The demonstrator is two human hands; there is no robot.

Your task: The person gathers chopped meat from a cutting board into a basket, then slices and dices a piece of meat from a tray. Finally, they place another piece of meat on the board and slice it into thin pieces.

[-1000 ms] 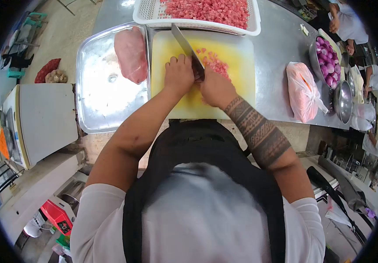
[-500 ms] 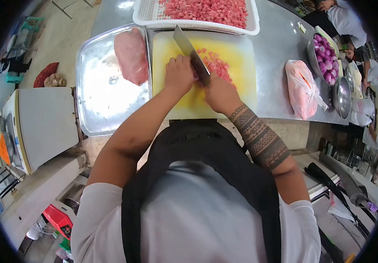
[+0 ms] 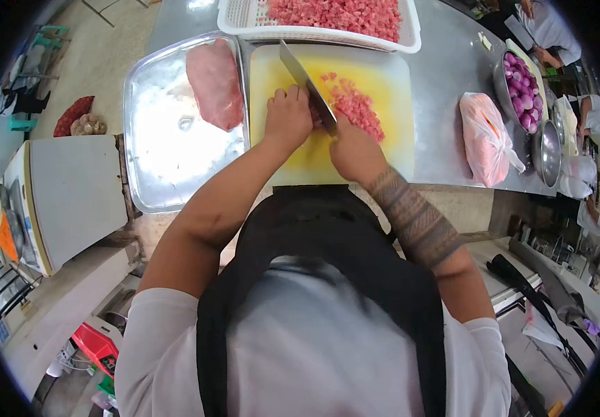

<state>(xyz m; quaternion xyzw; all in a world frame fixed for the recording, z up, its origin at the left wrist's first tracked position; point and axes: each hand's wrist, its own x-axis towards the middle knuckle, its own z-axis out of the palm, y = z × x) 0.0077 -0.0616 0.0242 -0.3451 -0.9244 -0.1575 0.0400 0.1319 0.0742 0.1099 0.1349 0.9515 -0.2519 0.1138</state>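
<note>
My right hand [image 3: 357, 151] is closed round the handle of a broad kitchen knife [image 3: 307, 85], whose blade points up and to the left across the cutting board [image 3: 396, 156]. Just left of the blade, my left hand [image 3: 289, 118] has its fingers curled down on a piece of raw meat, mostly hidden beneath them. Diced meat [image 3: 357, 111] lies loose on the yellow-stained board, right of the blade. A metal tray [image 3: 148, 149] stands to the left, holding a large slab of raw meat [image 3: 216, 85].
A white plastic basket [image 3: 328, 36] of diced meat stands behind the board. To the right are a tied plastic bag [image 3: 484, 139] with orange-pink contents, a bowl of peeled purple onions [image 3: 522, 90] and a metal bowl [image 3: 547, 154]. Other people work at the far right.
The view has shifted slightly, so the board, tray and basket sit a little further right. Both hands keep their holds, with the knife still beside my left fingers.
</note>
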